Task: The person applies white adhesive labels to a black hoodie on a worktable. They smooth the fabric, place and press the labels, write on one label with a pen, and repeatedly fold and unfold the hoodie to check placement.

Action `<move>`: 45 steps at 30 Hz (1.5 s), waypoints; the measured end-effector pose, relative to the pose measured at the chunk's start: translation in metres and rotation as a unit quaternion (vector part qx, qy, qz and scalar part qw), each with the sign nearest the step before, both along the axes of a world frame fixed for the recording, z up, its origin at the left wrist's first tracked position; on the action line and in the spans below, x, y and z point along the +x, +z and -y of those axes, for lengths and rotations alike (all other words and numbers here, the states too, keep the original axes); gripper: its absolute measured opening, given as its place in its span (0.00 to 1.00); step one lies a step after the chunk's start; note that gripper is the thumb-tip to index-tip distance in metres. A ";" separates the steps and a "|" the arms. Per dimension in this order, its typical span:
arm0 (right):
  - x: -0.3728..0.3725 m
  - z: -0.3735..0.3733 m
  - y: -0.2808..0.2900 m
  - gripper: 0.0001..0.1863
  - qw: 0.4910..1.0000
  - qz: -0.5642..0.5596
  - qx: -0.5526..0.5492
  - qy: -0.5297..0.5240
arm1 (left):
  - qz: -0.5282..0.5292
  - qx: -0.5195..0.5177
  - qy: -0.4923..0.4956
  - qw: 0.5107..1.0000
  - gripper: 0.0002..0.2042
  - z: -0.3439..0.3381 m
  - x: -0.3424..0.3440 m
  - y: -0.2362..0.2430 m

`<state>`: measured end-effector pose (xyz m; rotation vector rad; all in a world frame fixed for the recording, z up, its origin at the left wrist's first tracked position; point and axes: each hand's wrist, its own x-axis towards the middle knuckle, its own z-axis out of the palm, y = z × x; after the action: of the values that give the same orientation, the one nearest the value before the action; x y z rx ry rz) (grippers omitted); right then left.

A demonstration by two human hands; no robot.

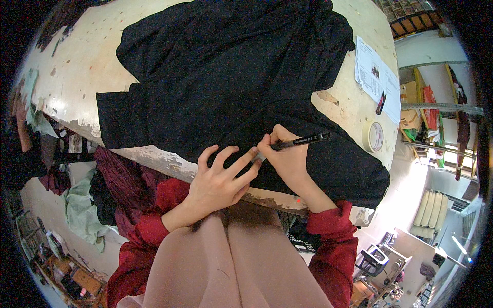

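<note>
A large black garment (231,77) lies spread over the worn cream table, its lower part under both hands. My right hand (287,159) is closed around a black pen (313,138), which slants with its back end to the right. The pen's writing tip is hidden behind the fingers. My left hand (221,177) rests on the garment near the table's front edge, fingers apart, its fingertips close to those of my right hand. Between the two hands shows a small pale bit (261,155), too small to name; whether my left hand pinches it is unclear.
Right of the garment are a roll of cream tape (373,136), printed paper sheets (377,77) and a small black-and-red tool (381,102). Maroon cloth (123,179) and pale green cloth (84,210) hang at the left. The table's front edge (169,161) is chipped.
</note>
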<state>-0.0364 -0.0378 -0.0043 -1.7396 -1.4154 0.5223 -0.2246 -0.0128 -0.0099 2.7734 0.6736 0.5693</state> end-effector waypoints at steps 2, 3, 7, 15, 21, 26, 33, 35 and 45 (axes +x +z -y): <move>0.000 0.000 0.002 0.15 1.000 0.004 -0.003 -0.001 | -0.001 -0.001 -0.001 1.000 0.23 0.000 0.000 0.000; -0.001 0.000 0.002 0.15 1.000 0.003 -0.004 -0.001 | -0.002 0.000 -0.001 1.000 0.23 0.000 0.000 0.001; 0.000 0.002 0.000 0.15 0.999 -0.023 -0.013 -0.030 | -0.006 0.002 -0.001 1.000 0.24 -0.001 0.000 0.001; 0.002 0.002 -0.001 0.14 0.998 -0.043 -0.045 -0.030 | -0.006 -0.003 -0.002 1.000 0.24 0.000 0.000 0.001; -0.001 0.000 0.001 0.14 0.998 -0.033 -0.023 -0.040 | -0.001 -0.002 0.000 1.000 0.24 0.000 0.000 0.001; 0.002 -0.001 -0.005 0.14 0.999 -0.004 0.024 -0.032 | 0.001 -0.006 -0.001 1.000 0.24 0.000 0.001 0.002; 0.000 -0.001 -0.002 0.15 0.999 -0.029 -0.004 -0.035 | -0.003 -0.008 -0.003 1.000 0.24 0.000 0.000 0.003; -0.001 -0.001 -0.002 0.16 0.998 -0.031 -0.003 -0.050 | -0.005 -0.009 -0.004 1.000 0.25 -0.001 0.000 0.002; 0.003 0.000 -0.006 0.15 0.999 -0.020 0.000 -0.046 | -0.003 -0.002 -0.002 1.000 0.25 0.000 0.000 0.001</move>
<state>-0.0332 -0.0376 -0.0101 -1.7757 -1.3006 0.5053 -0.2242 -0.0125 -0.0088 2.7741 0.6685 0.5585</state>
